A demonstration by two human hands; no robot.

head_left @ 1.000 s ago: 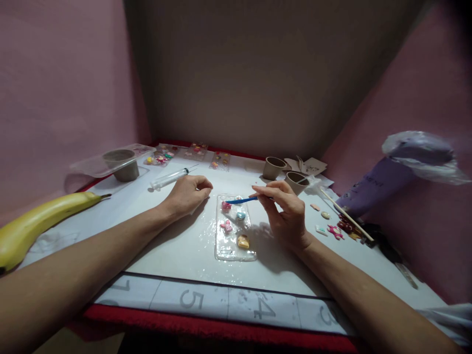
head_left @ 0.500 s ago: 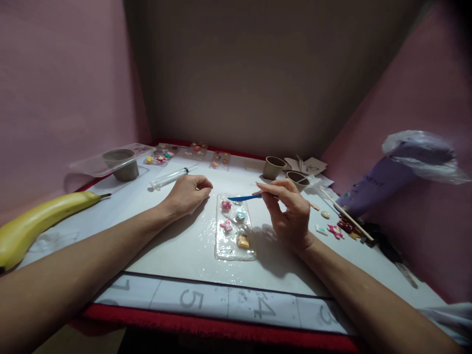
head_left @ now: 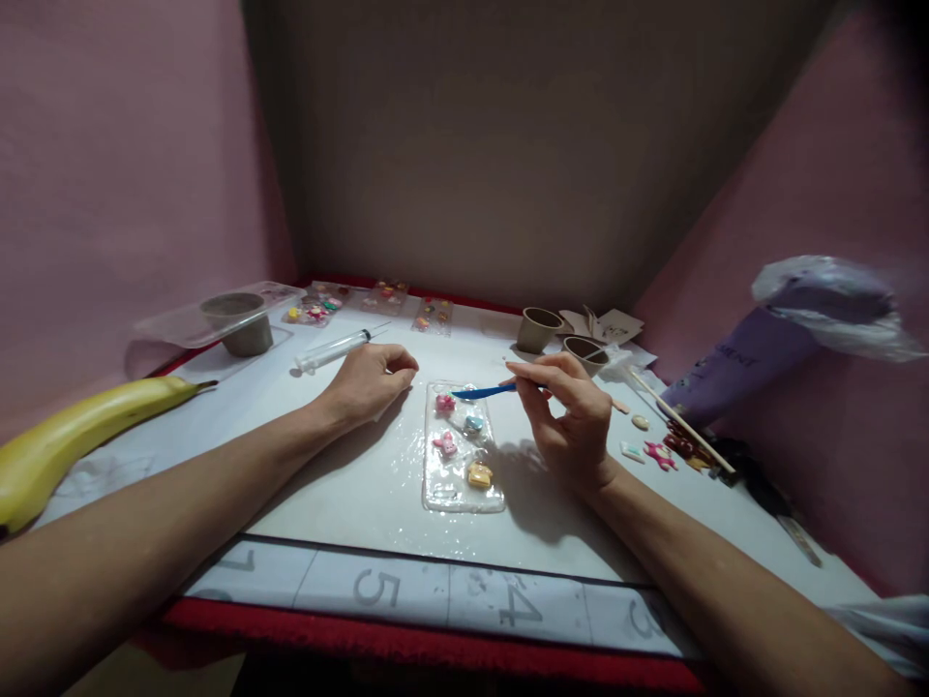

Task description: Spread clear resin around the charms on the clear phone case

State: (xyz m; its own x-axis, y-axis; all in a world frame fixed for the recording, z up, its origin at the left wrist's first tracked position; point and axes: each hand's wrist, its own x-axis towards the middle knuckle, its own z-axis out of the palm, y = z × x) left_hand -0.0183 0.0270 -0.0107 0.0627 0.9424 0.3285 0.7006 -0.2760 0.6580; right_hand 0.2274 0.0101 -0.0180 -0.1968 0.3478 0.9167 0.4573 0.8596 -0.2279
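Note:
In front of me a clear phone case [head_left: 457, 489] lies flat on the white board, coated in something glossy. Small charms sit on it: a pink one [head_left: 445, 404], a light blue one [head_left: 473, 424], a pink rabbit-like one [head_left: 445, 444] and a yellow-orange one [head_left: 479, 474]. My right hand [head_left: 570, 416] pinches a blue plastic modelling knife [head_left: 488, 391], its blade pointing left over the case's upper end, near the top pink charm. Whether the tip touches is unclear. To the left of the case, my left hand [head_left: 372, 380] rests with fingers curled in and nothing visible in them.
A syringe [head_left: 334, 350] lies beyond my left hand, near a banana [head_left: 108, 426] and a grey cup [head_left: 247, 334]. Decorated cases [head_left: 434, 316] lie at the back. Cups [head_left: 539, 331], loose charms [head_left: 659, 455], a wooden stick [head_left: 682, 421] and a purple bag [head_left: 747, 358] are at right.
The blue knife's tip has shifted slightly right and down over the case's upper end. My left hand has stayed in place.

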